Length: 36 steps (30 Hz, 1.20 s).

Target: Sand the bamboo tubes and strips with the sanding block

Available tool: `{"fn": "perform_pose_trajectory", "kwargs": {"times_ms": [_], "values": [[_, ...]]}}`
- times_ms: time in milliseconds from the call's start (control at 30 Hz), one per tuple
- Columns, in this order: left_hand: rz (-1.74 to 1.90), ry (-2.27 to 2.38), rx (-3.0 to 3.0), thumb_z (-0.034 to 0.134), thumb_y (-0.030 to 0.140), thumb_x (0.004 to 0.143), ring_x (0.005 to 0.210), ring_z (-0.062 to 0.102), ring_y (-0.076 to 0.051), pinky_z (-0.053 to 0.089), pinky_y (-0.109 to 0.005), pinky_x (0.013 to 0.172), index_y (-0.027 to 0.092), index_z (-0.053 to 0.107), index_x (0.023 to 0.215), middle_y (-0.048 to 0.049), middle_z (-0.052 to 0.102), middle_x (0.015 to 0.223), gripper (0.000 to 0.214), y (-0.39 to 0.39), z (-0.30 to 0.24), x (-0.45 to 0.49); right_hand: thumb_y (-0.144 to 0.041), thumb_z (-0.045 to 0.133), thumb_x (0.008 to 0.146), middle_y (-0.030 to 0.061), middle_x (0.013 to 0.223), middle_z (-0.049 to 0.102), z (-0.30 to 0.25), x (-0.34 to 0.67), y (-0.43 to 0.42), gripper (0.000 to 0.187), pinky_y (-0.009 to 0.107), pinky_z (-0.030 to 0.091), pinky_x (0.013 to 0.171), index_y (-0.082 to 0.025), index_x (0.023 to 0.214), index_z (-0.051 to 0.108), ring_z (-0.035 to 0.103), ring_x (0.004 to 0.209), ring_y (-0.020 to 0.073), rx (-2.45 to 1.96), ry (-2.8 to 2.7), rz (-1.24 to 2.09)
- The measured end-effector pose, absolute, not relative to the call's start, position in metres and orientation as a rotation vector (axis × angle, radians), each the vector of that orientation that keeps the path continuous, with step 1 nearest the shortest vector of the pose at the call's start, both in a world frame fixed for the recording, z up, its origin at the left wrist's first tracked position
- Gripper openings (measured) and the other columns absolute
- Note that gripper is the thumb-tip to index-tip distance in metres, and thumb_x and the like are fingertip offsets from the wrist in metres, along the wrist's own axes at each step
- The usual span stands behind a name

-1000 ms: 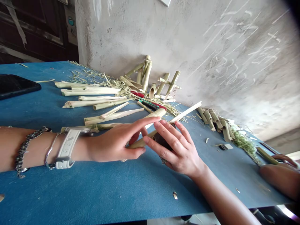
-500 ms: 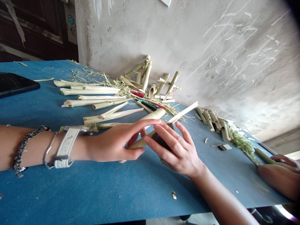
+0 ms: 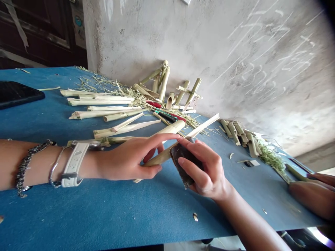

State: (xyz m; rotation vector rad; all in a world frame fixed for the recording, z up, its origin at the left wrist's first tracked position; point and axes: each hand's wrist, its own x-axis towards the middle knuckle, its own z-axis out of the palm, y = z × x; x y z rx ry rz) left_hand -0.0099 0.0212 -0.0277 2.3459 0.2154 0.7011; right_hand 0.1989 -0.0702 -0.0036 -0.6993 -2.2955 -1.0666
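My left hand [image 3: 131,157] is closed on a split bamboo strip [image 3: 161,157], thumb below and fingers above. The strip slants up to the right, its pale far end rising beyond my hands. My right hand [image 3: 209,170] grips a dark, flat piece of sandpaper [image 3: 186,161] against the strip, fingertips near my left index finger. Part of the strip is hidden behind the sandpaper and fingers. Behind my left hand a wider bamboo piece [image 3: 172,127] lies on the blue table [image 3: 104,216].
Cut bamboo pieces [image 3: 102,101] lie at the left, shavings [image 3: 117,89] behind them. Bamboo structures [image 3: 163,82] stand by the wall [image 3: 209,42]. A phone [image 3: 18,94] rests at far left. On the right are bamboo tubes [image 3: 235,132], a small blade-like piece [image 3: 251,163] and another person's hand [image 3: 311,195].
My right hand has shifted slightly and turned, its fingers now bent on the sandpaper, so more of the dark sheet shows. The left hand stays in place on the bamboo strip.
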Motion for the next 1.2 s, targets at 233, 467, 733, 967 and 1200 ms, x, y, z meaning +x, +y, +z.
{"fn": "perform_pose_trajectory", "kwargs": {"times_ms": [233, 467, 733, 967, 1200], "values": [[0.681, 0.23, 2.366, 0.054, 0.013, 0.085, 0.058, 0.049, -0.006, 0.039, -0.016, 0.057, 0.03, 0.023, 0.143, 0.0068, 0.053, 0.078, 0.068, 0.02, -0.025, -0.01, -0.011, 0.055, 0.084, 0.016, 0.126, 0.052, -0.005, 0.203, -0.07, 0.024, 0.04, 0.053, 0.094, -0.018, 0.107, 0.052, 0.049, 0.125, 0.023, -0.722, -2.334, -1.015], [0.755, 0.211, 2.371, 0.054, 0.011, 0.084, 0.059, 0.047, -0.006, 0.038, -0.015, 0.057, 0.034, 0.024, 0.141, 0.0083, 0.05, 0.075, 0.068, 0.02, -0.03, -0.009, -0.01, 0.052, 0.086, 0.0177, 0.123, 0.057, -0.006, 0.205, -0.067, 0.03, 0.042, 0.048, 0.1, -0.013, 0.116, 0.052, 0.049, 0.125, 0.0214, -0.764, -2.346, -1.04], [0.69, 0.267, 2.342, 0.048, 0.02, 0.086, 0.058, 0.047, -0.009, 0.039, -0.018, 0.055, 0.026, 0.023, 0.142, 0.0066, 0.05, 0.073, 0.062, 0.022, -0.031, -0.009, -0.014, 0.047, 0.092, 0.0161, 0.124, 0.059, -0.004, 0.212, -0.056, 0.03, 0.041, 0.042, 0.104, -0.019, 0.121, 0.051, 0.052, 0.123, 0.0193, -0.9, -2.372, -1.194], [0.615, 0.352, 2.335, 0.044, 0.028, 0.088, 0.066, 0.055, -0.012, 0.044, -0.023, 0.062, 0.027, 0.021, 0.142, 0.0038, 0.057, 0.081, 0.059, 0.021, -0.027, -0.01, -0.016, 0.051, 0.091, 0.0158, 0.129, 0.057, -0.005, 0.221, -0.05, 0.032, 0.041, 0.036, 0.108, -0.018, 0.122, 0.053, 0.052, 0.123, 0.02, -1.036, -2.28, -1.261], [0.612, 0.35, 2.383, 0.043, 0.031, 0.088, 0.067, 0.056, -0.013, 0.044, -0.023, 0.061, 0.024, 0.022, 0.142, 0.0018, 0.058, 0.083, 0.059, 0.024, -0.03, -0.007, -0.016, 0.047, 0.092, 0.0146, 0.131, 0.057, -0.005, 0.222, -0.049, 0.032, 0.042, 0.035, 0.109, -0.02, 0.124, 0.052, 0.051, 0.124, 0.0194, -1.07, -2.292, -1.265]]}}
